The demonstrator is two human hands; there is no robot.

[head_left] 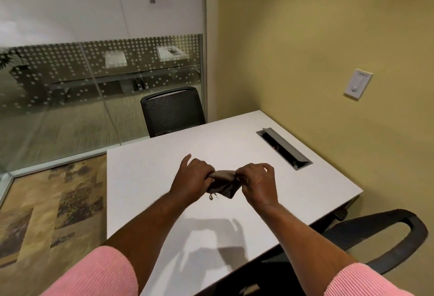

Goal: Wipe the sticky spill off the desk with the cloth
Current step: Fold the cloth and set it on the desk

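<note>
One cloth (224, 184) here, small and grey-brown, bunched up and held in the air over the middle of the white desk (150, 173). It's stretched between both hands: the left hand (191, 178) has its fingers curled tight around the left end, and the right hand (257, 182) is pinching the right end with fingers bent. A frayed thread or two hangs off the bottom edge of the cloth. You can see the shadow of the hands and cloth on the desktop closer to the camera. Honestly can't make out any spill on the surface from this angle.

Two pink ribbed sleeves (98, 274) at the bottom of the view, pushed up the forearms. One cable tray (285, 148) is set into the desk on the right, lid open. Two black chairs: one mesh-backed chair (172, 110) at the far side of the desk, one chair (375, 237) to the right. One light switch (358, 83) on the yellow wall.
</note>
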